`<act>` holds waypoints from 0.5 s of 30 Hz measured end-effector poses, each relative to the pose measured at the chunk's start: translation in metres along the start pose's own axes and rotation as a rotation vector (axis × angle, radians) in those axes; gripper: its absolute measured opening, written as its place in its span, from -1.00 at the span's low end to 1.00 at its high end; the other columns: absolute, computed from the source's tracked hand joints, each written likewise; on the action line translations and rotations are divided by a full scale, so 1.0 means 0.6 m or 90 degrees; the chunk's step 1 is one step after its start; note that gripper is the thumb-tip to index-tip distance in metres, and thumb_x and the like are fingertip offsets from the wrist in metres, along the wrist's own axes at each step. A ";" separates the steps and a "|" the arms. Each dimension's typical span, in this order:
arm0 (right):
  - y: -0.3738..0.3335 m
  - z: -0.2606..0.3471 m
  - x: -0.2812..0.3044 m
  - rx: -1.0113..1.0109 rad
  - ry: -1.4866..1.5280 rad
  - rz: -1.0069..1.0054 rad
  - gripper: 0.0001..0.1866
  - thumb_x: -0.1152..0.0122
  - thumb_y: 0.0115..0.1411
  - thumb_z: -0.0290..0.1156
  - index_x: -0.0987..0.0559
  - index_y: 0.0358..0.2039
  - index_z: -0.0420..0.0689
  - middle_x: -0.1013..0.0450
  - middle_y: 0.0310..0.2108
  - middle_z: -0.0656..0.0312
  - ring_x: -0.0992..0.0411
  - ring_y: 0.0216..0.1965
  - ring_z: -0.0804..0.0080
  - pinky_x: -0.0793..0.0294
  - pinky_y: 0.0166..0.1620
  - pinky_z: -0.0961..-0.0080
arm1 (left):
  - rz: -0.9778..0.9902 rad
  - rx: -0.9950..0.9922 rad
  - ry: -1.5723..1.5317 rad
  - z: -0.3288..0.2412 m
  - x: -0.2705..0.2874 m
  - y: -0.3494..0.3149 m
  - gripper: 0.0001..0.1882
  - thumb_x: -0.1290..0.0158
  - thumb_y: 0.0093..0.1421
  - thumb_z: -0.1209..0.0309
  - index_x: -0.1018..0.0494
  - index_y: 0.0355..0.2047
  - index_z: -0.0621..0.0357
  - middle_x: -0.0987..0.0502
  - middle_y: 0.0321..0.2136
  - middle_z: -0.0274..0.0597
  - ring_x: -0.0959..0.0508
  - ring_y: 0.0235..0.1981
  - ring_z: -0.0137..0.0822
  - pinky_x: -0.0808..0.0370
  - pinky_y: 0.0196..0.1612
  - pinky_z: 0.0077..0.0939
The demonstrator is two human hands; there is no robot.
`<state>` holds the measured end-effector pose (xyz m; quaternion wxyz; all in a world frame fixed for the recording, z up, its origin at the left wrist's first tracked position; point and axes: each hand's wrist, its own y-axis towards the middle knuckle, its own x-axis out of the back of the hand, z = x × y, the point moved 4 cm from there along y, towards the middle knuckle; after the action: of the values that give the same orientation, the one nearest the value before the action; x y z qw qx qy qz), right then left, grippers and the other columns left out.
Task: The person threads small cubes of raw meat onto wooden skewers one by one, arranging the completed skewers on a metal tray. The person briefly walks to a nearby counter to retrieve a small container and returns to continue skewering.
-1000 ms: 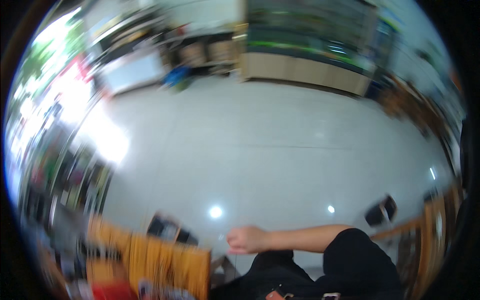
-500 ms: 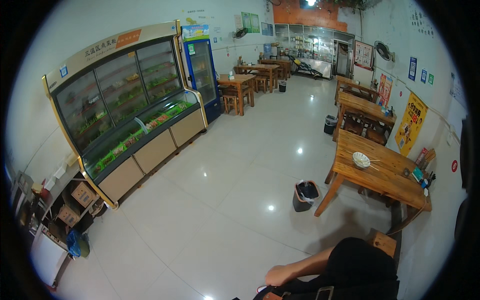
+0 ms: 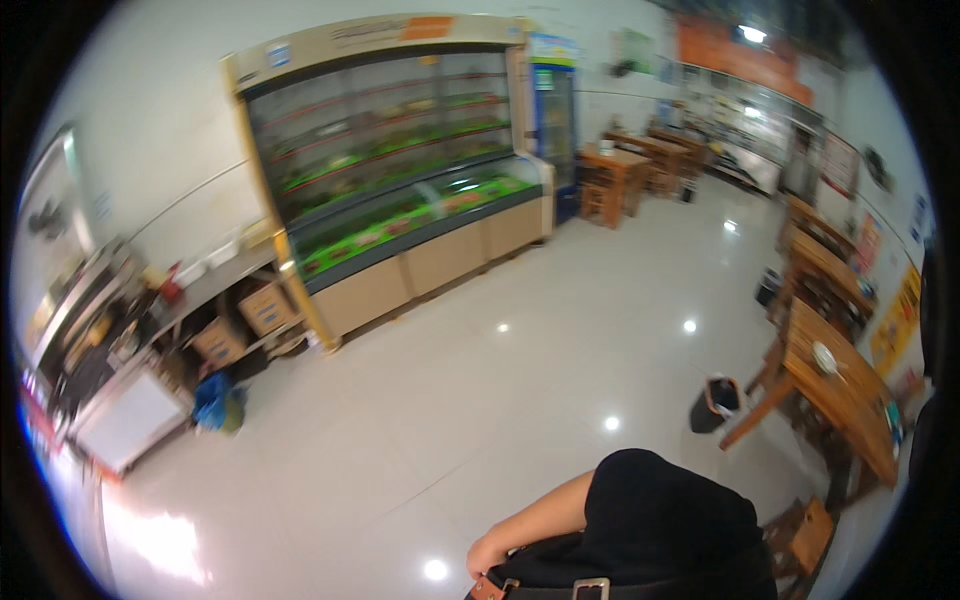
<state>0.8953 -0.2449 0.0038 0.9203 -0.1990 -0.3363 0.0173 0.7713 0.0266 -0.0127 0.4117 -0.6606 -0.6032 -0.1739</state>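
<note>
Currently we cannot tell whether our right hand (image 3: 487, 556), close by the brown leather tab (image 3: 487, 589) left of the bin (image 3: 712, 408), pinches anything, our left hand is out of view, and a careless step could tip that bin.

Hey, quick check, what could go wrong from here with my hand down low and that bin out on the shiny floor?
The right hand is low beside a brown tab, so it might snag there; whether it grips anything is unclear. The black bin stands near the leg of the wooden table, where a passing foot could tip it. The glossy floor might be slippery, though I can't tell if it's wet.
</note>
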 end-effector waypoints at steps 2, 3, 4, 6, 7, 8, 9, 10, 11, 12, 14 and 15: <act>0.080 -0.007 0.069 0.049 -0.005 -0.032 -0.81 -0.09 0.09 -0.31 -0.54 -0.34 -0.11 -0.50 -0.38 0.00 -0.45 -0.34 0.04 -0.41 -0.28 0.18 | -0.077 0.050 -0.090 0.042 0.052 0.036 -0.54 -0.07 0.18 0.29 -0.31 0.04 0.26 -0.39 -0.06 0.15 -0.43 -0.07 -0.10 -0.38 0.02 -0.31; 0.124 -0.016 0.093 -0.018 0.027 -0.022 -0.81 -0.06 0.13 -0.30 -0.53 -0.33 -0.11 -0.50 -0.37 0.00 -0.45 -0.33 0.05 -0.41 -0.27 0.19 | -0.121 0.081 -0.132 0.068 0.080 0.048 -0.53 -0.07 0.18 0.29 -0.31 0.04 0.26 -0.39 -0.06 0.15 -0.42 -0.07 -0.10 -0.38 0.02 -0.31; 0.156 -0.021 0.111 -0.049 0.060 -0.038 -0.81 -0.03 0.17 -0.30 -0.52 -0.32 -0.10 -0.50 -0.35 0.00 -0.45 -0.32 0.06 -0.41 -0.27 0.19 | -0.347 -0.058 -0.105 0.071 0.130 0.085 -0.69 -0.10 0.05 0.52 -0.43 -0.16 0.27 -0.39 -0.14 0.03 -0.49 -0.17 -0.04 -0.46 -0.11 -0.29; 0.227 -0.021 0.144 0.000 0.067 0.082 -0.81 0.03 0.18 -0.34 -0.51 -0.23 -0.04 -0.49 -0.30 0.07 -0.46 -0.26 0.11 -0.42 -0.21 0.21 | -0.306 0.105 -0.185 0.135 0.185 0.113 -0.55 -0.16 0.06 0.33 -0.41 -0.02 0.11 -0.29 0.10 0.07 -0.33 0.10 0.07 -0.34 0.11 -0.22; 0.278 -0.026 0.163 -0.015 0.037 0.139 -0.72 0.03 0.19 -0.36 -0.52 -0.10 0.00 -0.50 -0.21 0.10 -0.46 -0.17 0.15 -0.43 -0.11 0.30 | -0.358 0.086 -0.110 0.162 0.227 0.130 -0.53 -0.17 0.05 0.36 -0.39 0.01 0.09 -0.25 0.12 0.08 -0.44 -0.01 0.02 -0.45 -0.01 -0.27; 0.317 -0.031 0.186 -0.030 0.071 0.164 -0.63 0.01 0.18 -0.37 -0.49 0.02 0.04 -0.50 -0.12 0.12 -0.46 -0.10 0.19 -0.41 -0.05 0.36 | -0.393 0.100 -0.104 0.191 0.257 0.141 -0.54 -0.16 0.07 0.32 -0.39 0.01 0.07 -0.25 0.13 0.04 -0.45 -0.02 0.01 -0.43 0.01 -0.26; 0.373 -0.026 0.209 -0.056 0.045 0.224 -0.60 -0.02 0.15 -0.39 -0.48 0.04 0.11 -0.50 -0.09 0.13 -0.47 -0.10 0.20 -0.41 -0.04 0.38 | -0.371 0.189 -0.129 0.229 0.281 0.143 -0.55 -0.14 0.08 0.29 -0.40 0.00 0.04 -0.26 0.13 0.03 -0.40 0.04 0.03 -0.40 0.05 -0.24; 0.441 -0.009 0.238 0.005 -0.004 0.270 -0.58 -0.02 0.16 -0.36 -0.46 0.07 0.16 -0.51 -0.13 0.13 -0.47 -0.10 0.19 -0.42 -0.05 0.37 | -0.417 0.200 -0.137 0.262 0.306 0.136 -0.56 -0.12 0.09 0.25 -0.41 0.00 0.02 -0.27 0.13 0.02 -0.34 0.10 0.04 -0.36 0.09 -0.22; 0.490 0.003 0.264 -0.026 -0.087 0.320 -0.56 -0.01 0.17 -0.33 -0.43 0.09 0.20 -0.52 -0.16 0.12 -0.47 -0.11 0.18 -0.43 -0.07 0.35 | -0.397 0.291 -0.154 0.300 0.320 0.123 -0.55 -0.12 0.09 0.24 -0.41 0.00 0.02 -0.27 0.13 0.02 -0.34 0.10 0.05 -0.36 0.10 -0.22; 0.556 0.029 0.288 0.031 -0.157 0.357 -0.55 0.00 0.17 -0.29 -0.40 0.12 0.24 -0.52 -0.19 0.12 -0.47 -0.11 0.17 -0.44 -0.08 0.34 | -0.406 0.340 -0.160 0.340 0.334 0.105 -0.55 -0.11 0.09 0.23 -0.41 0.00 0.03 -0.27 0.13 0.03 -0.35 0.10 0.05 -0.36 0.10 -0.22; 0.700 0.079 0.354 0.088 -0.310 0.423 -0.52 0.02 0.19 -0.22 -0.34 0.16 0.31 -0.52 -0.24 0.12 -0.47 -0.11 0.16 -0.46 -0.12 0.31 | -0.423 0.438 -0.173 0.397 0.359 0.070 -0.54 -0.11 0.09 0.21 -0.42 0.00 0.04 -0.27 0.13 0.04 -0.35 0.09 0.06 -0.35 0.10 -0.22; 0.775 0.115 0.377 0.123 -0.393 0.454 -0.53 0.06 0.21 -0.21 -0.34 0.16 0.31 -0.51 -0.22 0.11 -0.48 -0.13 0.14 -0.46 -0.12 0.27 | -0.451 0.480 -0.177 0.429 0.373 0.041 -0.54 -0.11 0.08 0.21 -0.42 -0.01 0.05 -0.27 0.12 0.05 -0.36 0.08 0.06 -0.35 0.10 -0.21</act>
<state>1.0747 0.2451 0.0147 0.7285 -0.2011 -0.5014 0.4213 0.7733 0.3686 -0.0128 0.4530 -0.2397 -0.8585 0.0161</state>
